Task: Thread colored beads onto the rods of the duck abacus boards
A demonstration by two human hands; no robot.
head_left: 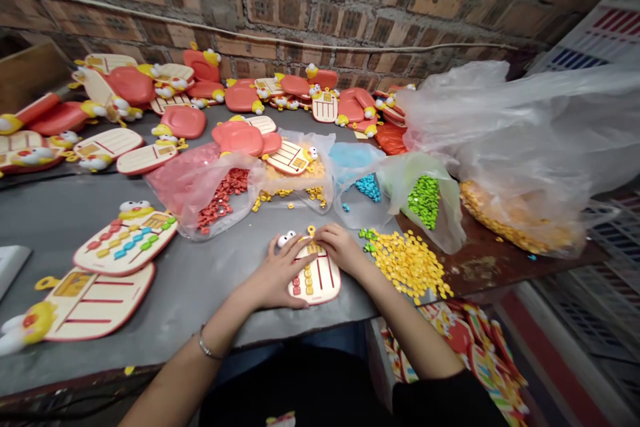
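A cream toy board (pixel 327 280) with a red rim lies near the table's front edge, with red and yellow pieces in its left rows and bare red slots on the right. My left hand (pixel 276 275) rests on its left side, fingers spread over the top. My right hand (pixel 341 248) is at its upper right, fingertips pinched together; anything between them is too small to make out. Loose yellow pieces (pixel 407 263) lie right of my right hand, with a few green pieces (pixel 369 240) beside them.
Bags hold red pieces (pixel 227 197), blue pieces (pixel 369 187) and green pieces (pixel 424 200) behind the hands. Two toy boards (pixel 125 243) overlap at left. Several more line the brick wall (pixel 300 7). A large clear bag (pixel 540 147) stands at right.
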